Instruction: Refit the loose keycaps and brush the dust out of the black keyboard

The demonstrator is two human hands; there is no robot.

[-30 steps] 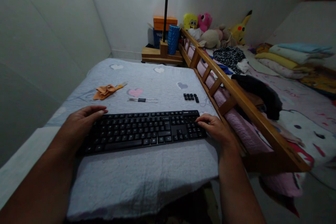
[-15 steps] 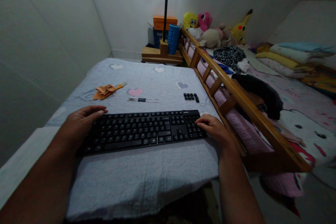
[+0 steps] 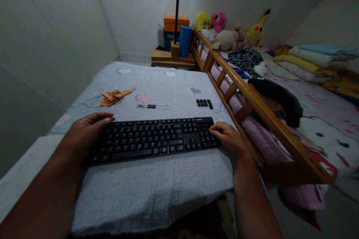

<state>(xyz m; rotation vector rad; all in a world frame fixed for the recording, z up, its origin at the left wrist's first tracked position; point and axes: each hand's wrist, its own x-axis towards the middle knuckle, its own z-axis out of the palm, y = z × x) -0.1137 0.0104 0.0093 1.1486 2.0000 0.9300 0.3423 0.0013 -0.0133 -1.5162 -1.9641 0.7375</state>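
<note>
A black computer keyboard lies on a light cloth with heart patterns, slightly slanted. My left hand grips its left end, thumb along the top edge and fingers around the side. At the opposite end my right hand is closed on the edge beside the number pad, thumb and forefinger close together over the keys. Beyond the keyboard, several loose black keycaps sit in a small group. A thin wire keycap puller with a black middle lies left of them. Farther left are an orange cloth and a brush.
A wooden bed rail runs along the right side, with a bed of clothes, folded bedding and plush toys past it. At the back stand a black pole on a wooden base, a blue roller and an orange box.
</note>
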